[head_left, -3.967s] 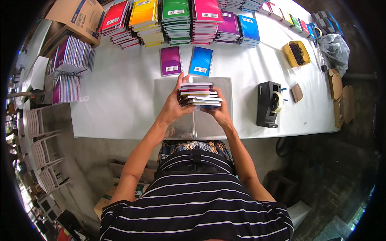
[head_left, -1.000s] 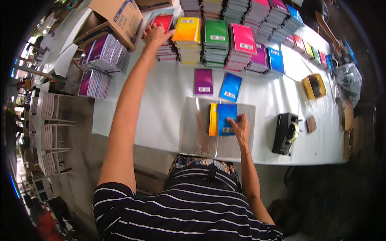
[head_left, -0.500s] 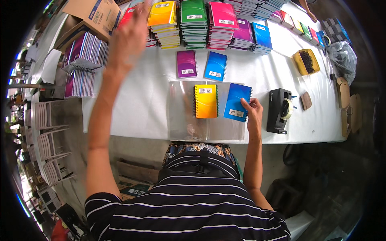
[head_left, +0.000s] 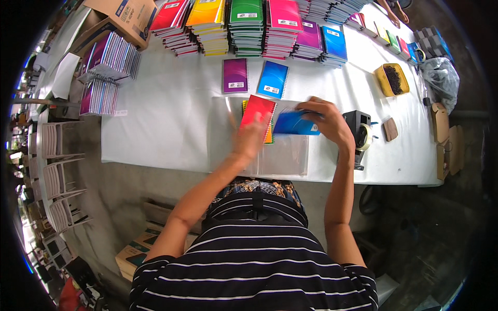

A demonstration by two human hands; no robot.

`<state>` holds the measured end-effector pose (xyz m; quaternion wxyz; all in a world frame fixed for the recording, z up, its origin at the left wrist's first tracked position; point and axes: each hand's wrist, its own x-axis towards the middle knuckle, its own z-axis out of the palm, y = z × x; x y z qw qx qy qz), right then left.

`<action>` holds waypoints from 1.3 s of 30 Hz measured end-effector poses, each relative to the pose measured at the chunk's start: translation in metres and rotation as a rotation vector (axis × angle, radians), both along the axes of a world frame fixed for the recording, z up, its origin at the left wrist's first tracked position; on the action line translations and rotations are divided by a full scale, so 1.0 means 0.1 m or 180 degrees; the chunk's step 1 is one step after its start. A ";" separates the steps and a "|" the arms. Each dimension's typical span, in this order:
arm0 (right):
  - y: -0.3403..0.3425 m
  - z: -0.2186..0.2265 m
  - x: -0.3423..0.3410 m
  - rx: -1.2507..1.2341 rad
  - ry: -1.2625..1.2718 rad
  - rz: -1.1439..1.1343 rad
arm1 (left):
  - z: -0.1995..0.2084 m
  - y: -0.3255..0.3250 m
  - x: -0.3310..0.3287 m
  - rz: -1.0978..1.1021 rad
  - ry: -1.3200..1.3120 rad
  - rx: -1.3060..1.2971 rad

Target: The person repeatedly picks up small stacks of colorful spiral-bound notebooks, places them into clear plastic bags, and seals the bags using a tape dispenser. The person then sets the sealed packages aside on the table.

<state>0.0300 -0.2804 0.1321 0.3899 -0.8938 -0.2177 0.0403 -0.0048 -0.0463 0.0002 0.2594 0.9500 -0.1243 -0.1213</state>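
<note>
On white table [head_left: 155,124], over clear plastic sheet [head_left: 290,160]: red notebook [head_left: 261,106], tilted, overlapping yellow notebook [head_left: 268,136]. Left hand [head_left: 250,139] over red notebook; too blurred to tell whether gripping or only resting. In right hand [head_left: 328,120]: blue notebook [head_left: 293,123], pinched at right end, just beside red one. Beyond sheet: purple notebook [head_left: 235,76], second blue notebook [head_left: 273,83], side by side. Probably best: red edges squared to yellow, cover pressed flat, blue held clear of tape dispenser [head_left: 359,118].

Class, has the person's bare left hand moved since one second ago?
Yes: from the stack of red spiral-bound notebooks, the bare left hand has moved rightward and nearer the person, over the clear plastic sheet.
</note>
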 end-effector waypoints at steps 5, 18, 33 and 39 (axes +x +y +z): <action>0.90 -0.20 0.43 -0.1259 -0.1122 0.1761 | 0.39 0.67 0.41 0.1494 0.1430 -0.3040; 0.73 -1.62 -0.15 0.1617 0.2290 -0.1857 | -0.34 0.33 0.05 0.1154 0.1555 -0.3794; 0.75 -1.43 -0.65 0.1975 0.0771 -0.0520 | -0.05 0.52 -0.12 0.0089 0.0984 -0.3487; 0.77 -1.63 -0.71 0.1788 0.0511 -0.0481 | -0.38 0.28 -0.13 0.0169 0.0548 -0.3662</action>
